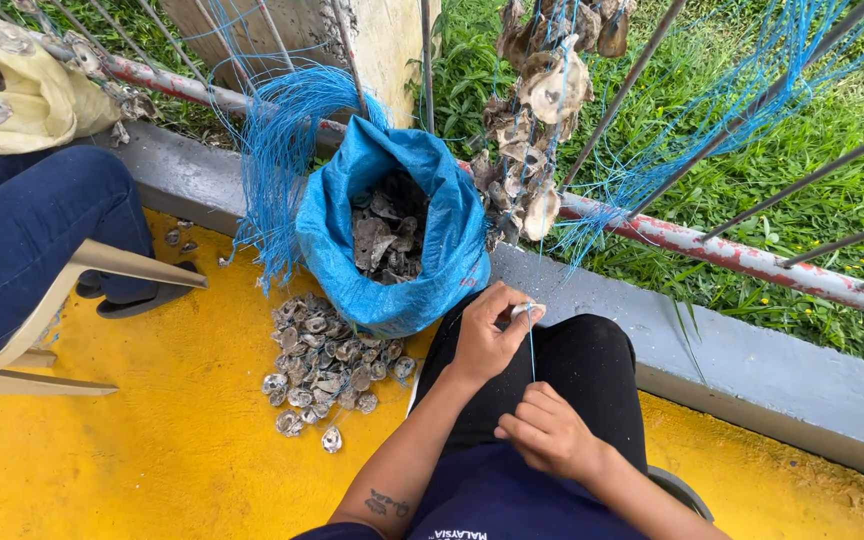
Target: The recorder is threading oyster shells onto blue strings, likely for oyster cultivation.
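My left hand [487,335] pinches a small pale oyster shell [528,311] over my knee. A thin blue string [531,350] runs down from the shell to my right hand [549,432], whose fingers are closed on it above my lap. Both hands rest over my black trousers [592,365]. Just left of them stands an open blue sack [397,225] filled with oyster shells. A heap of loose shells [327,370] lies on the yellow floor [182,440] beside the sack.
Strung shells [537,120] hang from a rusty railing [712,245] with bundles of blue string [277,150]. Another person in blue jeans [32,220] sits on a plastic chair [72,300] at the left. A grey kerb [752,370] borders the floor, with grass behind.
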